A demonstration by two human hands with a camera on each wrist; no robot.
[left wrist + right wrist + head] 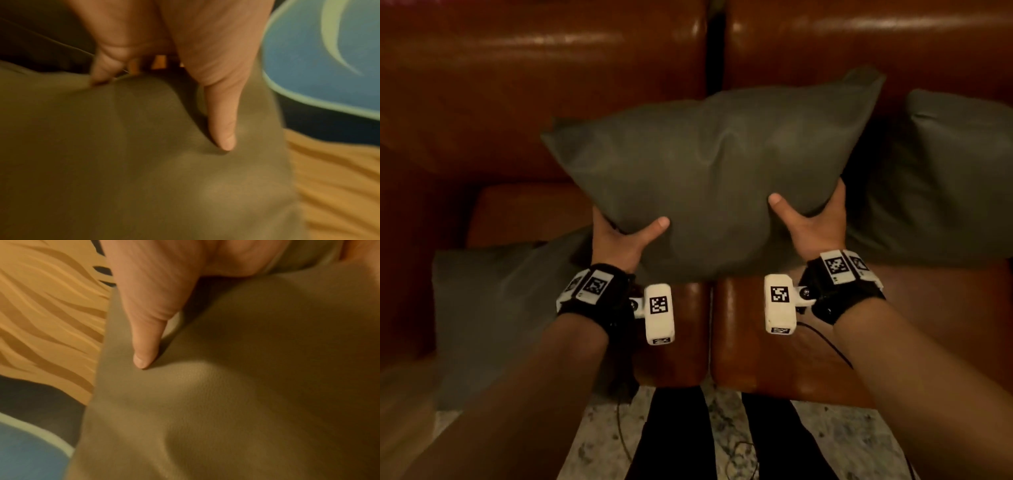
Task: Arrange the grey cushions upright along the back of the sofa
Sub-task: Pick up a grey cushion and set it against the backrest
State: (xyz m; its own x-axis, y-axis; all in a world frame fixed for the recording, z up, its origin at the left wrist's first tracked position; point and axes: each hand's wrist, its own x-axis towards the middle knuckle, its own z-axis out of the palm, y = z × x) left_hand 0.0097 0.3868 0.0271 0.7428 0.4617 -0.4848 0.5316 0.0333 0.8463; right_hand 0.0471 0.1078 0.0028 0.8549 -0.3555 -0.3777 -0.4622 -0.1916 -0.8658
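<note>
While both thumbs press its front, the grey cushion [709, 178] sits gripped between left hand [619, 240] and right hand [815, 226].

The sofa [544, 68] looks like brown leather, smooth and very shiny, with bright streaks of light on its back at 12 o'clock. The grey cushion [709, 164] in the middle looks soft and matt, smooth with a few gentle wrinkles, and close up in the right wrist view its skin has a fine grain like leather. The floor [599, 442] at 6 o'clock looks like speckled stone, and the wrist boxes [659, 313] look like hard white plastic on black cloth bands.
</note>
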